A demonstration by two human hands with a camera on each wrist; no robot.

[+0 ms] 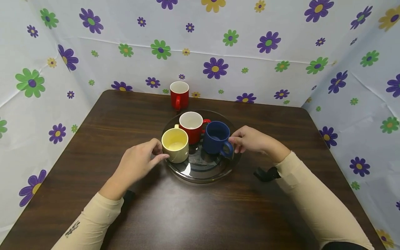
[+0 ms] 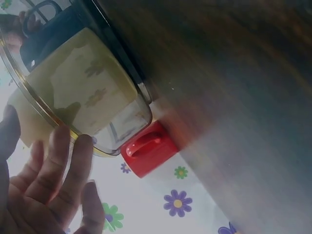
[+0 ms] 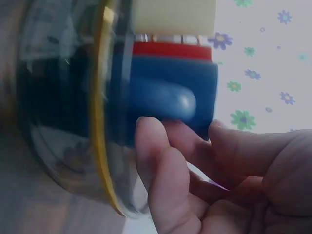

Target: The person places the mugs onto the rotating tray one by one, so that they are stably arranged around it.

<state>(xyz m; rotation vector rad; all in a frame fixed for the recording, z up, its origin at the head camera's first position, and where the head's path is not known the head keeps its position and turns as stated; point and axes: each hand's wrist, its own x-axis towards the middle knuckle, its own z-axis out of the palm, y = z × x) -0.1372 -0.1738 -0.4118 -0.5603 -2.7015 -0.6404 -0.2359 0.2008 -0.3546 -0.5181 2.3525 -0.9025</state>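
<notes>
Beside the yellow mug [image 1: 175, 151], the left hand [image 1: 137, 159] has parted, empty fingers; by the blue mug [image 1: 214, 144], the right hand [image 1: 251, 139] curves, grip unclear.

Yellow mug [image 1: 176, 153]; blue mug [image 1: 212, 144]; red mugs [image 1: 193, 136]; white, flower-patterned cloth [image 1: 193, 41]

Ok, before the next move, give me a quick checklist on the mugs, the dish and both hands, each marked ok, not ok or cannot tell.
1. Mugs in the glass dish upright: ok; yellow mug, blue mug and front red mug all stand.
2. Space behind the dish free: not ok; the back red mug stands there on the table.
3. Left hand at the dish: ok, beside the yellow mug.
4. Right hand near the blue mug's handle: ok.
5. Firm grip by either hand: cannot tell; the contact isn't clear in any view.
</notes>
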